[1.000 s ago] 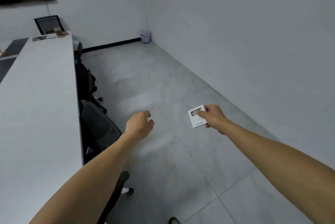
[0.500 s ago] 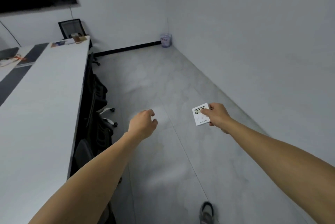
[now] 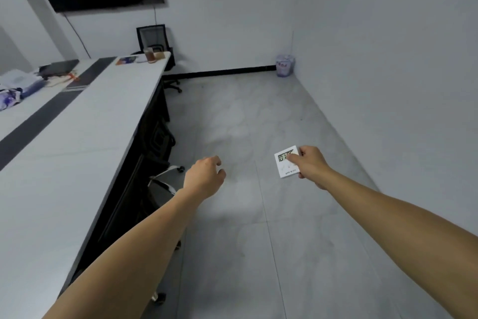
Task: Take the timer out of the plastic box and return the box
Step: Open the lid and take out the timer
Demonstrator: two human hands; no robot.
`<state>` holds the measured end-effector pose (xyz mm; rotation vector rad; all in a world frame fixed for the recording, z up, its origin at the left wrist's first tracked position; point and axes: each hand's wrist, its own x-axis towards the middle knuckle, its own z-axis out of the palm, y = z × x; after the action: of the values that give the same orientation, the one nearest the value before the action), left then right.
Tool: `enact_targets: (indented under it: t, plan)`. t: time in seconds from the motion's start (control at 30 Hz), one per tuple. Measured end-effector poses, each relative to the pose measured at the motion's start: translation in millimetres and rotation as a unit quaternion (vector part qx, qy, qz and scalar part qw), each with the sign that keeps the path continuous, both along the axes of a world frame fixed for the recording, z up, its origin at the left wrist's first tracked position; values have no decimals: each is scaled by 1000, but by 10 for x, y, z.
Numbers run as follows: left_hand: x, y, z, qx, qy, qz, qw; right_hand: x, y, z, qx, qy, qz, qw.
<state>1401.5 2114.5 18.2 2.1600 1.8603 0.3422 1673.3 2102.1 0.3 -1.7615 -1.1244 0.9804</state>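
A small white square timer (image 3: 286, 162) with a digital display is held out over the grey floor, its right edge pinched by my right hand (image 3: 311, 165). My left hand (image 3: 205, 176) hangs to its left at about the same height, fingers loosely curled with nothing in them. No plastic box can be made out with certainty; a pale translucent container (image 3: 19, 80) sits among clutter at the far left of the table.
A long white table (image 3: 77, 137) with a dark strip runs along the left, black chairs (image 3: 155, 137) tucked under it. A laptop, papers and a cup (image 3: 149, 55) sit at its far end. A small bin (image 3: 285, 65) stands in the far corner. A wall closes the right side.
The view has swung up and left, bringing in more of the table and the dark screen on the wall. Both hands keep their pose; the timer stays in my right hand.
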Motion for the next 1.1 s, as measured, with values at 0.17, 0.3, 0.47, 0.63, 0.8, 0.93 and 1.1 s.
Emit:
enact_targets:
  t: [0.17, 0.3, 0.47, 0.63, 0.8, 0.93, 1.1]
  plan:
    - [-11, 1136, -135, -2, 17, 21, 1000, -36, 1253, -150, 1, -8, 29, 1000]
    - [-8, 2146, -141, 0, 17, 23, 1000, -18, 2234, -181, 5, -16, 32, 999]
    - [50, 3466, 117, 16, 10, 24, 1000, 27, 3544, 69, 20, -15, 22, 999]
    - [191, 4575, 185, 9, 9, 17, 1000, 137, 4654, 135, 16, -17, 21, 999]
    - [334, 5731, 91, 5, 23, 24, 999, 261, 5890, -31, 11, -14, 25, 1000]
    - [434, 6817, 15, 6, 20, 44, 999, 364, 7095, -126, 21, -9, 40, 999]
    - [484, 8063, 100, 5, 5, 81, 997, 414, 8546, 50, 28, -18, 73, 997]
